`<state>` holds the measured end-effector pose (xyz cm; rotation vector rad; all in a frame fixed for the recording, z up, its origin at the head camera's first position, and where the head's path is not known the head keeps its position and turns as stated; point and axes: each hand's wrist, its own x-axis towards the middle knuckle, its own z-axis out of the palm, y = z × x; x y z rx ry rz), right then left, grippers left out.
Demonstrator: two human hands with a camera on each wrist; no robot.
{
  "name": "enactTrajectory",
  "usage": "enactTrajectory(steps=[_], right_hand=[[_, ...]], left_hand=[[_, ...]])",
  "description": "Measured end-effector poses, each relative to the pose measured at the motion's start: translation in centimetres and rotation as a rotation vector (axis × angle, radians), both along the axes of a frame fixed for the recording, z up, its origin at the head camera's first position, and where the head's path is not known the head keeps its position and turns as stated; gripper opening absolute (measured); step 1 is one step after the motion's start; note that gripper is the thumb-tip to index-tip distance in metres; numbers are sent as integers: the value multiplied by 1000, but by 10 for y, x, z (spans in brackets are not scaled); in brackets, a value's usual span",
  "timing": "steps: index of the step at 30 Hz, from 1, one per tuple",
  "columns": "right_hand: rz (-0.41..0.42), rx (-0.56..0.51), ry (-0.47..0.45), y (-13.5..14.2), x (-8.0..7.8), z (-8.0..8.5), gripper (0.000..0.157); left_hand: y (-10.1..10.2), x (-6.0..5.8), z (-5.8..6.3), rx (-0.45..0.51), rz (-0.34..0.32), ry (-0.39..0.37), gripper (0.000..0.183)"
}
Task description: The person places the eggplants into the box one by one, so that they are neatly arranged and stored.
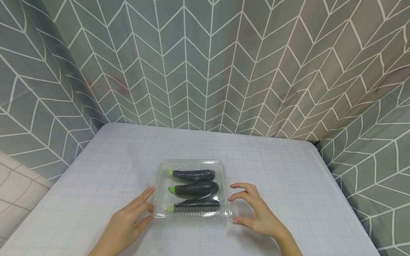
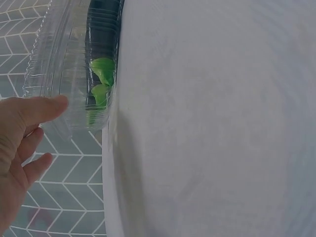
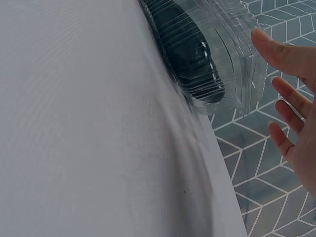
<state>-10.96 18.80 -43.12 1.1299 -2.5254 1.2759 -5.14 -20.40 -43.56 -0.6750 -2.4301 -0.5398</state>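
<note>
A clear plastic clamshell box [image 1: 191,167] lies on the table with its lid down over three dark eggplants [image 1: 193,190]. Their green stem ends point left in the head view. My left hand [image 1: 129,218] is at the box's left side, fingers and thumb extended, fingertips at its edge. In the left wrist view the thumb of that left hand [image 2: 22,131] overlaps the box corner [image 2: 64,84]. Off the right side, my right hand [image 1: 254,209] has its fingers loosely bent and spread around nothing. The right wrist view shows the right thumb [image 3: 281,52] close by the rim.
A pale cloth covers the table [image 1: 272,170]. Behind it and along the sides hang grey curtains [image 1: 198,64] with white chevron lines. White tiles [image 1: 16,195] show at the lower left.
</note>
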Motion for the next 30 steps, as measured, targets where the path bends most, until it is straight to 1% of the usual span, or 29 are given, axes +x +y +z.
enactTrajectory(steps=[7, 10, 13, 17, 20, 26, 30], right_hand=[[3, 2, -1, -2, -1, -3, 59], [-1, 6, -4, -2, 0, -3, 59], [-4, 10, -9, -2, 0, -3, 60], [-5, 13, -12, -3, 0, -3, 61], [-2, 11, -8, -3, 0, -3, 61], [5, 4, 11, -4, -1, -4, 61], [1, 2, 10, -4, 0, -4, 60]], left_hand=[[-1, -1, -1, 36, -16, 20, 40], [-1, -1, 0, 49, -21, 27, 39], [-1, -2, 0, 65, -33, 49, 37], [0, -3, -1, 71, -35, 47, 35], [0, -1, -1, 59, -22, 31, 35], [0, 1, -1, 49, 26, -32, 39], [1, 2, -1, 47, 37, -67, 40]])
